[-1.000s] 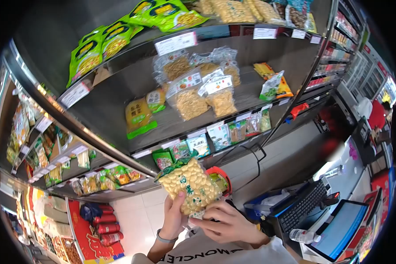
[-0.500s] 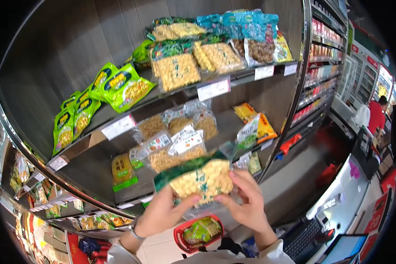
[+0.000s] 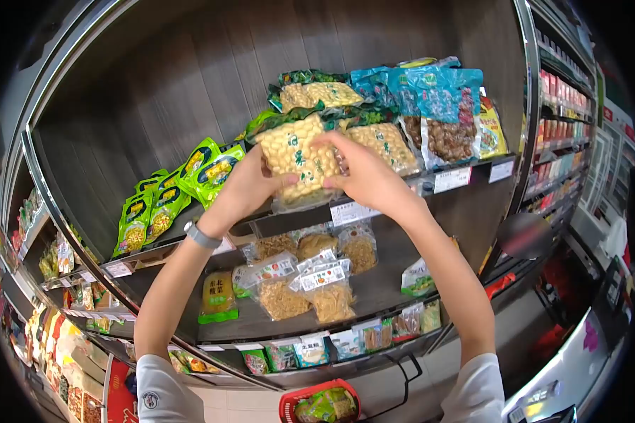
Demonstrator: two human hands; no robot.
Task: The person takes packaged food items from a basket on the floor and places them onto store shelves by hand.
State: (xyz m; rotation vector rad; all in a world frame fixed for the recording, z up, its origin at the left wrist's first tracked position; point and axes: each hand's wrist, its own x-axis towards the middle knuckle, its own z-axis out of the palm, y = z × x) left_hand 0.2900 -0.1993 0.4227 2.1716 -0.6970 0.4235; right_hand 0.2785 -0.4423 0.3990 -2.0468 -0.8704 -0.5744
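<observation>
A clear pack of pale ginkgo nuts (image 3: 300, 158) with green characters and a dark green top is held at the upper shelf's front. My left hand (image 3: 243, 185) grips its left side, thumb on the face. Gripping the right side, my right hand (image 3: 363, 173) has its fingers near the upper edge and its thumb lower down. A similar pale pack (image 3: 384, 144) lies right beside it, and another pale pack (image 3: 321, 94) is behind. Whether the held pack rests on the shelf, I cannot tell.
Green snack bags (image 3: 166, 201) lie left on the upper shelf; blue-topped bags (image 3: 448, 120) stand right. Price tags (image 3: 353, 212) line its edge. Brown dried-food packs (image 3: 324, 289) lie on the shelf below. A red basket (image 3: 285, 407) holding green bags sits on the floor.
Both hands have carried the ginkgo nut pack up and forward, from in front of the lower shelf to the upper shelf. The view has shifted, and both forearms now reach out.
</observation>
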